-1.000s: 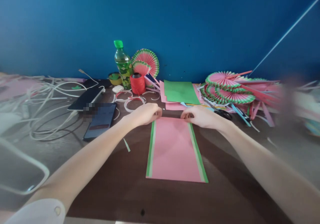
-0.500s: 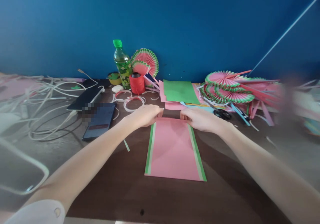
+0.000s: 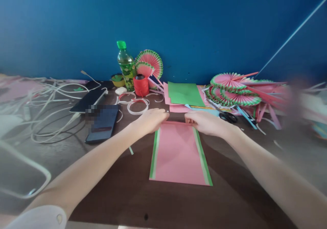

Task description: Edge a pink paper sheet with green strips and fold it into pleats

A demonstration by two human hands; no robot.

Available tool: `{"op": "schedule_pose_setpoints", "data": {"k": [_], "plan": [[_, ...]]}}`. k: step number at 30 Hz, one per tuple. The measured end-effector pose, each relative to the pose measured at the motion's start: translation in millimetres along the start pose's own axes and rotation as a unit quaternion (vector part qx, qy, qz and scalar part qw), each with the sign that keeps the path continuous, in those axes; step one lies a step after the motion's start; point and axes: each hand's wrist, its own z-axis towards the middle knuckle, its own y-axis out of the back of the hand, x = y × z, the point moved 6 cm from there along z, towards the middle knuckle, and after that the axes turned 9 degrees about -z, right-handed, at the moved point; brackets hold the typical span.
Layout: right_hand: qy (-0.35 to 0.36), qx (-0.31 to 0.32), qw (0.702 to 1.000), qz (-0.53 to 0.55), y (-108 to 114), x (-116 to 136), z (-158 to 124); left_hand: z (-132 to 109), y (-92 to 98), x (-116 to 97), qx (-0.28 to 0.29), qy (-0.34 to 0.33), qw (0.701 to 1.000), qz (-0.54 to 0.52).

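Observation:
A pink sheet of paper (image 3: 180, 154) with green and pale green strips down both side edges lies on the dark brown table (image 3: 122, 195). My left hand (image 3: 154, 119) is closed on the far left corner of the sheet. At the far right corner, my right hand (image 3: 200, 121) pinches the same edge, its fingers curled. Between the hands the far edge shows a narrow raised or folded band. The fingertips are partly hidden by the hands.
Behind the hands lie green paper (image 3: 185, 94), scissors (image 3: 228, 116) and pleated pink-green fans (image 3: 232, 89). A bottle (image 3: 126, 69), red thread spool (image 3: 141, 86), phone (image 3: 103, 123) and white cables (image 3: 51, 111) are at the left.
My left hand has shifted very slightly at the far left corner. The whole view has moved a little, and both hands still hold the far edge.

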Motion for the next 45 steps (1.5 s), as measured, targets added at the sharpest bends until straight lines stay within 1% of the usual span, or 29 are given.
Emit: {"op": "schedule_pose_setpoints", "data": {"k": [6,11,16,21,28,32,35,38,45], "plan": [[-0.016,0.024,0.999,-0.016,4,-2,-2,-2,2.4,1,-0.001,0.029,1.000,-0.003],[-0.024,0.027,0.998,-0.060,3,1,-3,-4,2.7,-3,-0.004,0.033,0.999,0.004],[-0.017,0.025,0.989,-0.146,1,13,-4,-5,1.2,-9,-0.021,0.021,0.999,0.017],[-0.045,0.027,0.976,-0.212,2,23,-6,-4,-2.8,-13,-0.041,0.025,0.998,0.049],[-0.095,0.045,0.969,-0.224,3,32,-5,-6,-5.6,-25,-0.065,0.025,0.992,0.101],[-0.110,0.044,0.967,-0.226,4,36,-7,-7,-7.4,-31,-0.056,0.013,0.992,0.115],[-0.124,0.060,0.965,-0.221,4,39,-9,-8,-9.7,-35,-0.046,0.017,0.991,0.121],[-0.143,0.072,0.963,-0.217,4,42,-10,-9,-12.0,-39,-0.052,0.018,0.990,0.128],[-0.160,0.044,0.962,-0.215,-1,46,-9,-9,-16.5,-46,-0.073,0.047,0.987,0.135]]}}
